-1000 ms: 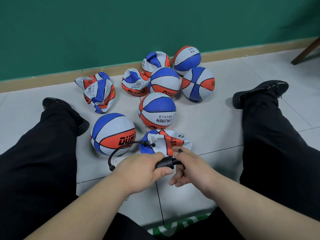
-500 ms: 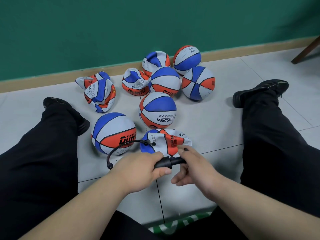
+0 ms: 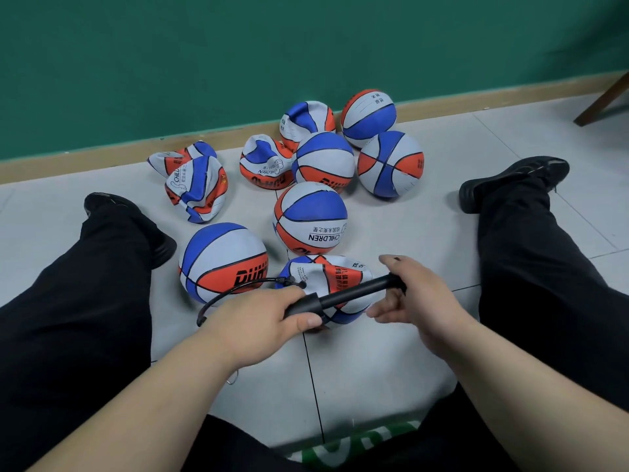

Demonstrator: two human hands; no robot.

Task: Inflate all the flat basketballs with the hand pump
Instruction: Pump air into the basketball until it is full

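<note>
My left hand (image 3: 258, 315) is wrapped tight round the pump (image 3: 340, 298) barrel. My right hand (image 3: 418, 294) grips the handle with the rod drawn out and the lower fingers loose, both just in front of the flat ball (image 3: 326, 274). My call: push straight along the barrel, holding it steady so the hose (image 3: 231, 291) isn't tugged from the ball. Beyond it sit round balls (image 3: 309, 218), then crumpled balls (image 3: 197, 189).
</note>
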